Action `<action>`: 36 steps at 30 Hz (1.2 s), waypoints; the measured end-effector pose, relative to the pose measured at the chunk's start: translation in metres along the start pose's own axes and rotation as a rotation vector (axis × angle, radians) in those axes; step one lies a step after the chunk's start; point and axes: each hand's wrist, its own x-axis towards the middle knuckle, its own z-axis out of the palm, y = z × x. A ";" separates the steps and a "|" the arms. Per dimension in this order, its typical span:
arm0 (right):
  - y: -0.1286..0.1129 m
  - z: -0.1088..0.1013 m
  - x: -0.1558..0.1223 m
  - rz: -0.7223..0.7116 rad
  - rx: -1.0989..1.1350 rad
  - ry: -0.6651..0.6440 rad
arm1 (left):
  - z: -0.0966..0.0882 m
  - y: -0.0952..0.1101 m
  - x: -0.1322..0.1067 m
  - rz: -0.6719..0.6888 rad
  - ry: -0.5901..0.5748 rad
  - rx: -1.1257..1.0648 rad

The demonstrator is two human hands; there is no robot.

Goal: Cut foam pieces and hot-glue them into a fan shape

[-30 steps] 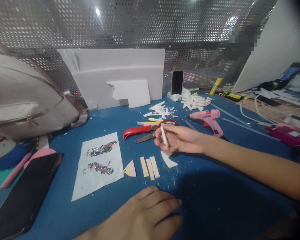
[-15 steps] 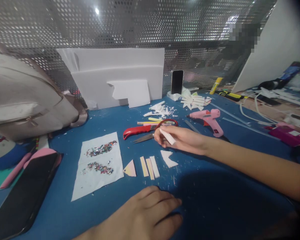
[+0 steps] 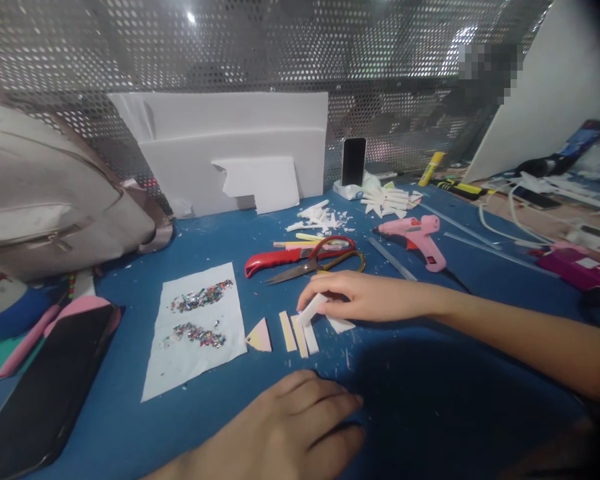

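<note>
My right hand pinches a short white foam strip between its fingertips. The strip slants over a row of flat pieces: a yellowish strip, a second yellowish strip and a white strip. Left of the row lies a pink-and-yellow triangular piece. Partly under my right hand is a notched white scrap. My left hand rests palm down on the blue table at the near edge, fingers loosely bent and holding nothing.
Scissors and a red-handled cutter lie just beyond my right hand. A pink glue gun sits to the right. Paper with glitter flakes, a dark phone and a pale backpack are on the left.
My right hand has moved nearer and slightly left with the white strip, from beside the scissors to above the row of strips. The scissors' handles now show more. My left hand has stayed put.
</note>
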 end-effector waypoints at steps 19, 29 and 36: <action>0.005 -0.007 0.000 -0.131 -0.210 -0.028 | 0.008 -0.002 -0.003 0.017 0.049 0.014; 0.014 -0.007 -0.002 -0.203 -0.380 -0.047 | 0.000 -0.003 0.001 0.022 0.018 0.061; 0.007 -0.007 -0.002 -0.295 -0.386 0.006 | 0.002 -0.001 0.002 0.024 0.042 0.046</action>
